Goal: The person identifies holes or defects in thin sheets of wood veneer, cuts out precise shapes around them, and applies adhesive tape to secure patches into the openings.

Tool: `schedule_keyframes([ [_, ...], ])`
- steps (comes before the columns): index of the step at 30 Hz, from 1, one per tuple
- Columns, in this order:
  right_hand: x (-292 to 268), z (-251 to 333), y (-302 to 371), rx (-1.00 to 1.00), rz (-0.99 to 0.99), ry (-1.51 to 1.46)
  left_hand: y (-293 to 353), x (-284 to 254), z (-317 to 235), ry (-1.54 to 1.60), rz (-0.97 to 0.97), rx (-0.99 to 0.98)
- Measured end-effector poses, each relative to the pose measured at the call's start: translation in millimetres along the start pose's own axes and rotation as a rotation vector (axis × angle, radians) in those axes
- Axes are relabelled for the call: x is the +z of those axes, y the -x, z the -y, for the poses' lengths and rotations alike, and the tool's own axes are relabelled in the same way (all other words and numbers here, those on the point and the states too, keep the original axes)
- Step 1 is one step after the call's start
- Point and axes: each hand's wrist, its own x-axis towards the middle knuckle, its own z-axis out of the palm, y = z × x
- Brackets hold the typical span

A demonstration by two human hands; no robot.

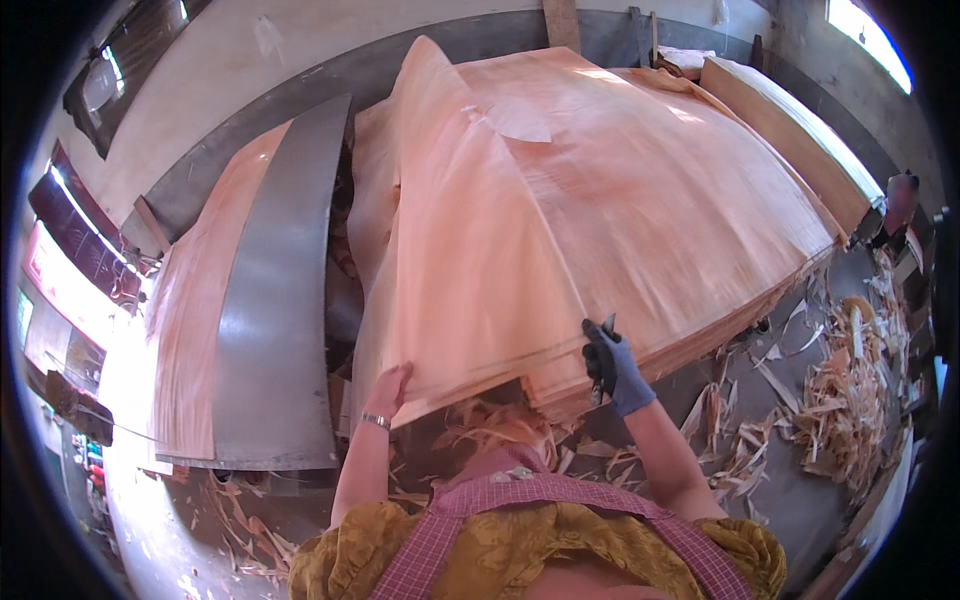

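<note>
A thin, pale orange wood veneer sheet lies raised and folded over a broad veneer stack. My bare left hand, with a metal band at the wrist, is closed on the sheet's near left corner. At the near right end of the same edge is my right hand, in a blue-grey glove with dark fingers. Its fingers are closed round a small dark tool that looks like a knife, with the tip pointing up. Whether those fingers also pinch the sheet, I cannot tell.
To the left stands another veneer stack, partly covered by a long grey metal sheet. Veneer scraps are heaped on the floor at right, more lying near my body. A further wood stack stands at the far right, near a person.
</note>
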Motion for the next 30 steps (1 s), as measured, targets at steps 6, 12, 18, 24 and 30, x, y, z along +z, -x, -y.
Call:
schedule_keyframes([
  [6,-132,129,-85,-0.049,-0.013,0.072,-78,189,-24,0.054,0.17,0.111],
  [12,-272,259,-107,-0.147,-0.203,0.33,-89,393,-43,0.093,0.336,0.077],
  [18,-399,346,-145,-0.248,-0.342,0.481,-77,494,48,0.298,0.638,-0.597],
  [24,-523,388,-206,-0.268,-0.264,0.427,-88,575,174,0.856,-0.224,-0.384],
  [30,-582,388,-249,-0.172,-0.218,0.374,-116,555,203,0.749,-0.608,0.12],
])
